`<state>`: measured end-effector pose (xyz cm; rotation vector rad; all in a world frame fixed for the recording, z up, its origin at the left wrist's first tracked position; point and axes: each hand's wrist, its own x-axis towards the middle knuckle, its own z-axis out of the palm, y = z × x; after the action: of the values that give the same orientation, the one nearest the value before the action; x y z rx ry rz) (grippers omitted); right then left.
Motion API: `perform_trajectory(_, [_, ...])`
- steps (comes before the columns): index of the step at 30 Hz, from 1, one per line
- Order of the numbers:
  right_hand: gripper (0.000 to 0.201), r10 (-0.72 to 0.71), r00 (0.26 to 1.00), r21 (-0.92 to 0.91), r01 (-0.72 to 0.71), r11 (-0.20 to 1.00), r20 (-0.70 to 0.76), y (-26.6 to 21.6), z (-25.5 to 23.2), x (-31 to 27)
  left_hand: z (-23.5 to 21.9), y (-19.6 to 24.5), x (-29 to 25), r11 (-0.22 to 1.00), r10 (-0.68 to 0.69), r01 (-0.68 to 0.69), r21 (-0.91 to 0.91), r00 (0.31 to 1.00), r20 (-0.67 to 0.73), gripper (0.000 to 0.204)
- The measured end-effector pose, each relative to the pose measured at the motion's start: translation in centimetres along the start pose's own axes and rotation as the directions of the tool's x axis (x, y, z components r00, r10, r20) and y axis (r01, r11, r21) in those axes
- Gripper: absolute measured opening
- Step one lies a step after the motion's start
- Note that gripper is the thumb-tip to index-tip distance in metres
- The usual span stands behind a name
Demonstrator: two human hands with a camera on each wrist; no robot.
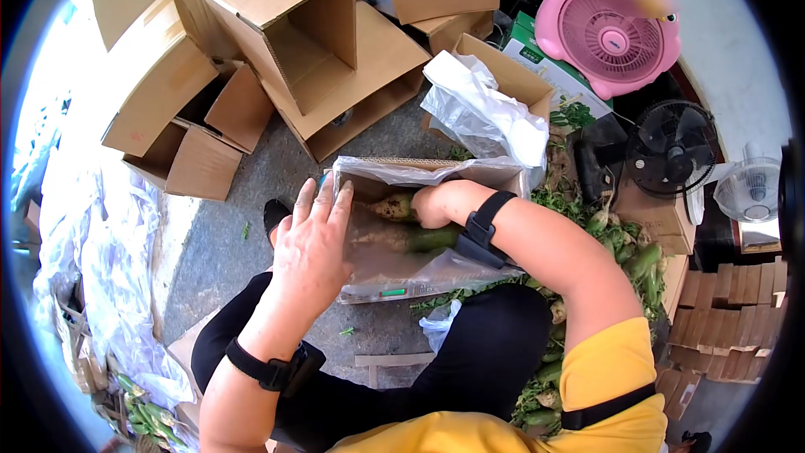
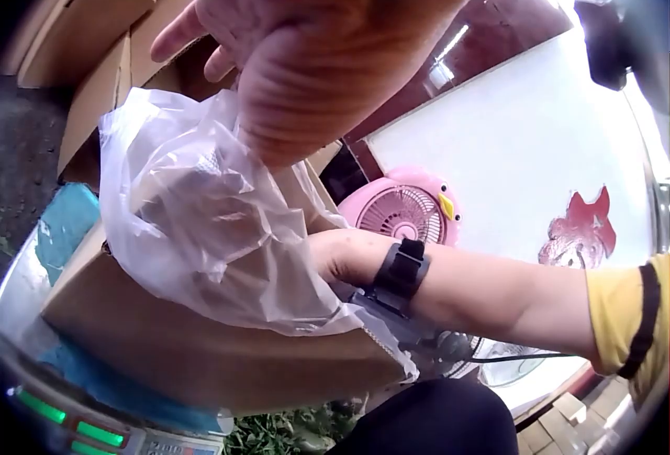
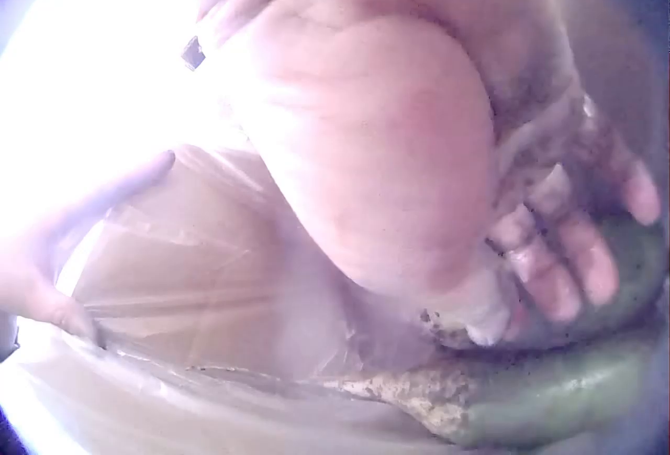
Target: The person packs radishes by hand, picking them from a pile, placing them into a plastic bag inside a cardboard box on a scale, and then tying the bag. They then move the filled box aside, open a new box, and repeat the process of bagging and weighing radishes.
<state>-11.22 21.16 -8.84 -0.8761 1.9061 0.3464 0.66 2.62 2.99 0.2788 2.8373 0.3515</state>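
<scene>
A cardboard box (image 1: 419, 163) lined with clear plastic (image 1: 377, 267) stands before the seated person. Inside it lie green radishes (image 1: 432, 240) with pale, soil-marked tips. My right hand (image 1: 432, 205) reaches down into the box. Its fingers and thumb close round an upper green radish (image 3: 637, 267), above another radish (image 3: 571, 392) in the right wrist view. At the left rim is my left hand (image 1: 310, 239), its fingers straight and spread beside the plastic. The box rests on a scale (image 2: 99, 436) with lit green displays.
Empty-looking cardboard boxes (image 1: 285, 25) stand at the back and left. Leafy green radishes (image 1: 620, 243) are heaped on the right. Behind them are a pink fan (image 1: 610, 33) and a black fan (image 1: 672, 147). White plastic (image 1: 486, 101) covers a nearby box.
</scene>
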Motion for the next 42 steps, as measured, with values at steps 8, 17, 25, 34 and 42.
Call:
perform_trajectory(8, [0.037, 0.109, 0.994, -0.025, -0.109, 0.994, 0.006, 0.2, 1.0, 4.7, -0.1, 0.5, 0.0, 0.999, -0.017, 0.018, 0.030, 0.999, -0.033, 0.094])
perform_trajectory(17, [0.063, 0.040, 0.999, 0.245, -0.035, 0.969, -0.012, -0.1, -0.3, -2.3, -0.4, 0.6, -0.4, 1.000, 0.009, -0.009, 0.004, 0.998, -0.059, 0.091])
perform_trajectory(25, [0.048, 0.057, 0.679, 0.559, 0.550, 0.621, -0.732, 2.0, 1.0, -19.5, 0.2, 0.2, 0.0, 0.987, 0.080, -0.106, -0.120, 0.975, -0.205, 0.081])
perform_trajectory(34, [0.042, 0.807, 0.466, 0.888, 0.435, 0.148, -0.363, 4.3, 24.5, -29.1, 0.7, -1.0, 1.6, 0.984, 0.145, -0.168, -0.051, 0.941, -0.306, 0.058])
perform_trajectory(42, [0.033, 0.698, 0.645, 0.766, 0.264, -0.586, 0.311, -6.2, 46.1, -15.7, 0.6, -0.5, 2.6, 0.982, 0.149, -0.180, -0.061, 0.927, -0.343, 0.048])
